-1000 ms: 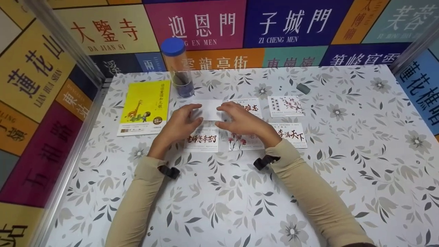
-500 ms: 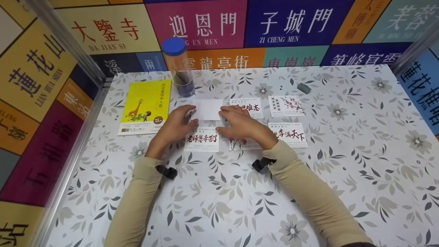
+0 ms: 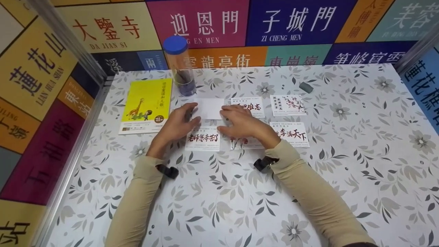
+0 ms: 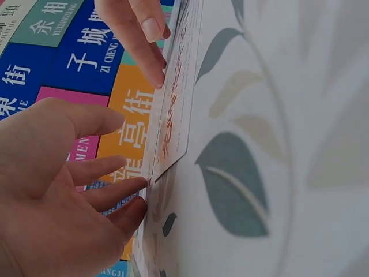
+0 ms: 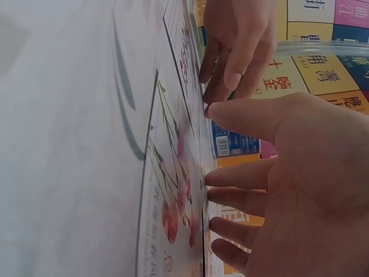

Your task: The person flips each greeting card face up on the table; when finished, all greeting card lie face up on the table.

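Observation:
A blank white card [image 3: 210, 108] lies on the table between the two hands. My left hand [image 3: 175, 124] is at its left edge, fingers loosely bent and thumb apart. On the other side, my right hand [image 3: 242, 122] rests its fingertips near the card's right edge, partly over a card with red writing [image 3: 253, 107]. Below it, a card with red flowers [image 5: 176, 190] is partly covered by the right hand in the head view. Under the blank card sits another card with red characters [image 3: 203, 138]. Neither hand grips anything.
Two more printed cards lie to the right, a blossom card [image 3: 288, 105] and a red-lettered one [image 3: 291, 135]. A yellow book [image 3: 145, 104] is at the left, beside a clear blue-lidded tube [image 3: 185, 73]. A small grey-green cylinder [image 3: 306, 87] lies at the back right.
Both hands have drawn slightly apart from the blank card, the left going left and the right going right, so more of the card shows. The card stays flat in its spot.

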Available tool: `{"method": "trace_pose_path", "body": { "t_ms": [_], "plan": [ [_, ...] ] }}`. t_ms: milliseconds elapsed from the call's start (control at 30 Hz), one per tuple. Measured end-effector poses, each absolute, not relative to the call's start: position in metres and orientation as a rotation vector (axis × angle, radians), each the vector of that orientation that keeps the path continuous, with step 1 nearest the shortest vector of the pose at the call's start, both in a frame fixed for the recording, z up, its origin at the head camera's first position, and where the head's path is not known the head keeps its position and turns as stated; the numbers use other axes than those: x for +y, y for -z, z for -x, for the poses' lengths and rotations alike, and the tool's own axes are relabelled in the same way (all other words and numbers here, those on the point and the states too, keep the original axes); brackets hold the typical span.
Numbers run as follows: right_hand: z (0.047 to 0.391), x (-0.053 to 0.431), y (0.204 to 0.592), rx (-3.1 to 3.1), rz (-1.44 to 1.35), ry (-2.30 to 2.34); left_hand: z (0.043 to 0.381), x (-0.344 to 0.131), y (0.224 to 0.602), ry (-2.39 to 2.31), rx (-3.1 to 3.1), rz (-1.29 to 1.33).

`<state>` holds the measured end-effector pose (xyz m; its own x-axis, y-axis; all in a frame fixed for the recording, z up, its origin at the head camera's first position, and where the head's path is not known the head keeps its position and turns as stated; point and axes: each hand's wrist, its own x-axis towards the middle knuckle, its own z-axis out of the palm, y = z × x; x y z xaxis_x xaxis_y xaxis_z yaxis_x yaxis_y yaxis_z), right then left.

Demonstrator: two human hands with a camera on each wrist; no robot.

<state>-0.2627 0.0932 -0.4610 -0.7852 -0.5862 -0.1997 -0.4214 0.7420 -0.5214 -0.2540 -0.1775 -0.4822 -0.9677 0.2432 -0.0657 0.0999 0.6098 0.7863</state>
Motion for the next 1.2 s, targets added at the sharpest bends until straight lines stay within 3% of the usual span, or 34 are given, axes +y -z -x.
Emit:
{"method": "trace_pose_path", "body": {
  "t_ms": [733,1200],
  "plan": [
    [0.261,0.089,0.459,2.587,0.85,0.773,0.256,-0.173,0.481,-2.115,2.321,-0.186],
    [0.263,0.079,0.454,2.563,0.783,1.422,0.251,-0.154,0.479,-1.917,2.29,-0.54]
  ]
}}
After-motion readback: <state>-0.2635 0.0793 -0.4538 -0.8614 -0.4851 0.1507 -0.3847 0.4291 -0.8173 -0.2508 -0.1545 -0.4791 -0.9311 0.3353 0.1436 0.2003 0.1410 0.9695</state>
